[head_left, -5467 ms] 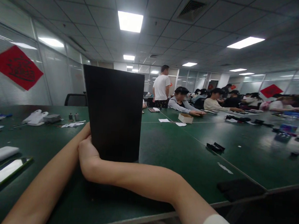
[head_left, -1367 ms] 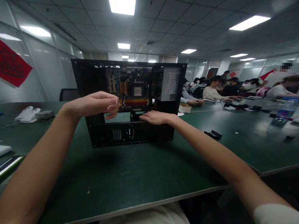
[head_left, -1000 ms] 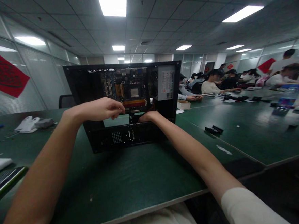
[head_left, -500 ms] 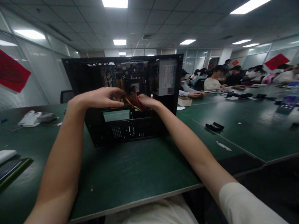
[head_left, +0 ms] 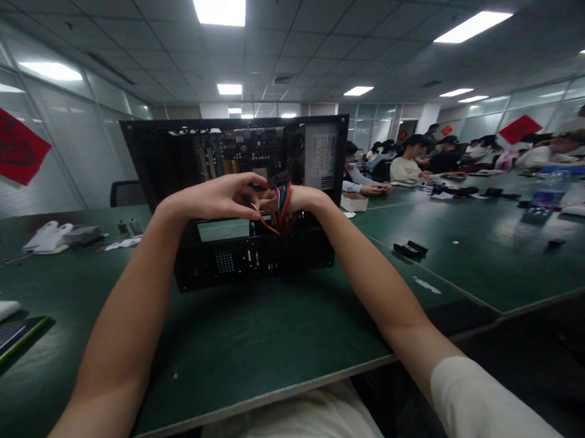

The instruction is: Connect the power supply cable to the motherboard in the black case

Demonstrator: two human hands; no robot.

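Note:
A black computer case (head_left: 157, 149) stands with its side off on the green table, its motherboard (head_left: 247, 150) showing at the back and the silver power supply (head_left: 321, 155) at upper right. In front of the opening, my right hand (head_left: 301, 199) is closed around a bundle of coloured power cables (head_left: 284, 208) with a black connector (head_left: 279, 179) on top. My left hand (head_left: 231, 196) reaches in from the left, thumb and fingers curled at a thin yellow-orange wire of the bundle. Its fingertips touch or nearly touch the right hand's fingers, which are partly hidden.
A small open box (head_left: 354, 202) stands right of the case, and a black plastic part (head_left: 410, 250) lies nearer. At left are a white plastic bag (head_left: 48, 236) and a black-green box (head_left: 5, 352). Several people sit along the far right tables.
My right hand has drawn the cable bundle up and turned it, so its black connector now shows. My left hand has moved right, closing its fingers near the wires.

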